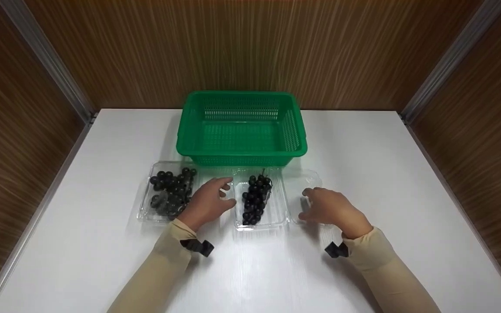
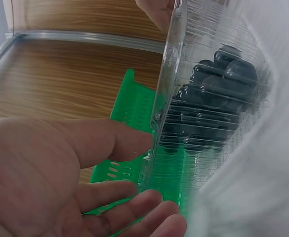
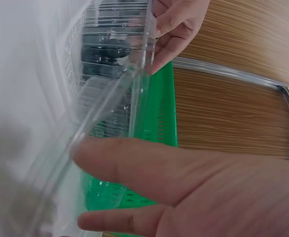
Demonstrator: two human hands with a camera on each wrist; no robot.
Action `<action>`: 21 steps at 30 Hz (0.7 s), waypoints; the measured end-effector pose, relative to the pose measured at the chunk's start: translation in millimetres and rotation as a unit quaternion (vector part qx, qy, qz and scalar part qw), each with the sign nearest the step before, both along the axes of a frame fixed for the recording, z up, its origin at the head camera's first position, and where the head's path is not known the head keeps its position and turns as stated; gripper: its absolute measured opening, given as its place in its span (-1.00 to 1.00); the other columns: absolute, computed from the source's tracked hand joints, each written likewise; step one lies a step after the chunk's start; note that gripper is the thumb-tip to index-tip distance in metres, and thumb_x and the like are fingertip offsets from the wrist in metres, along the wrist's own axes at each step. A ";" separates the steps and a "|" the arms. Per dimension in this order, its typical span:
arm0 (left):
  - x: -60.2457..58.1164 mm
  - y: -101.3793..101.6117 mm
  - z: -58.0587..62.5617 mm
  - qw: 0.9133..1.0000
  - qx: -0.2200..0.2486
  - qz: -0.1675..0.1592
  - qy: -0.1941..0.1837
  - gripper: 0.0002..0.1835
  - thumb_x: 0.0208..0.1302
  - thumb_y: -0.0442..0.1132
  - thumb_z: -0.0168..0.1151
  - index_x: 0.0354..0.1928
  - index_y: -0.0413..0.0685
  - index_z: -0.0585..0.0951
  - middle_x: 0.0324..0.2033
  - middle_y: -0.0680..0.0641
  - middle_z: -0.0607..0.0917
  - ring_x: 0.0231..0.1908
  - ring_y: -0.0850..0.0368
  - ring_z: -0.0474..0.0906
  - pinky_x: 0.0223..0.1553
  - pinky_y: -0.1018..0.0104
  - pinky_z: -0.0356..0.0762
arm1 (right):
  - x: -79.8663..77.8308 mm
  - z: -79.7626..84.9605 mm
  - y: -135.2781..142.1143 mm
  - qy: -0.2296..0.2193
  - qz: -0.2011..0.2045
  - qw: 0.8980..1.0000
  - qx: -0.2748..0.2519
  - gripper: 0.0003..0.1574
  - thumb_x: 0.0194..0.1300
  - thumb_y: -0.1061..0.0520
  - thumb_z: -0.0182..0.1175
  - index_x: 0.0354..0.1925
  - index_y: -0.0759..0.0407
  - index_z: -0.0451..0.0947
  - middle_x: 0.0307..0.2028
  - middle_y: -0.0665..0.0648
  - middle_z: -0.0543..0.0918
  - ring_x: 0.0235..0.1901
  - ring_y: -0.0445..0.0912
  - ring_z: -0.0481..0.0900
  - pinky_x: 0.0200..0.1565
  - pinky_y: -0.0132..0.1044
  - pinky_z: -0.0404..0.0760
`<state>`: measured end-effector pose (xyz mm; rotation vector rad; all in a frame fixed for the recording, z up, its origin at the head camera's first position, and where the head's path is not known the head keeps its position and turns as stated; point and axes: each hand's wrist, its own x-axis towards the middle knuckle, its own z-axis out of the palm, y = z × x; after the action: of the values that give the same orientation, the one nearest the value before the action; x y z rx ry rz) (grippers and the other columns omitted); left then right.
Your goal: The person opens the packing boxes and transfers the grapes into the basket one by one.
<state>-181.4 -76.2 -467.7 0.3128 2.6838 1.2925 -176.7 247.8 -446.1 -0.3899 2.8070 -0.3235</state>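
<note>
On the white table (image 1: 250, 278), near side of the green basket (image 1: 242, 154), we see black grapes (image 1: 257, 198) in a clear clamshell (image 1: 279, 208), its lid (image 1: 293, 191) folded right, presumably to keep them reachable. Our left hand (image 1: 207, 202) and right hand (image 1: 331, 206) flank it, fingers loosely spread, gripping nothing. Another clamshell (image 1: 145, 208) sits left.
</note>
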 end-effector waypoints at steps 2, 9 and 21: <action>0.2 0.0 0.2 1.000 0.000 -0.002 -0.002 -0.32 0.25 -0.26 0.39 0.43 -0.14 0.47 0.08 -0.16 0.66 0.09 -0.11 0.64 0.06 0.00 0.61 | 0.0 -1.1 -0.4 -0.001 0.001 1.000 -0.001 -0.19 0.17 -0.01 0.46 0.31 0.26 0.50 -0.06 0.22 0.67 -0.08 0.15 0.63 0.01 0.20 0.59; 0.2 1.2 1.2 1.000 0.010 0.001 -0.028 -0.31 0.29 -0.26 0.38 0.46 -0.09 0.42 0.02 -0.10 0.66 0.06 -0.05 0.62 0.04 0.00 0.60 | 0.6 2.3 1.5 0.021 0.015 1.000 0.012 -0.22 0.23 -0.04 0.42 0.32 0.27 0.49 0.08 0.29 0.66 0.03 0.23 0.65 0.02 0.23 0.61; 0.5 2.0 0.7 0.999 0.013 0.005 -0.031 -0.29 0.32 -0.24 0.34 0.49 -0.08 0.37 0.17 -0.18 0.59 0.15 -0.11 0.58 0.11 -0.04 0.56 | 25.5 29.9 -13.5 0.156 0.042 0.987 -0.021 -0.31 0.27 -0.09 0.43 0.23 0.26 0.57 0.07 0.25 0.71 -0.04 0.19 0.71 -0.16 0.17 0.68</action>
<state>-180.9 -74.2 -467.0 0.2585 2.6224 1.3173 -151.3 234.3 -416.2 -0.6165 3.0789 -0.3273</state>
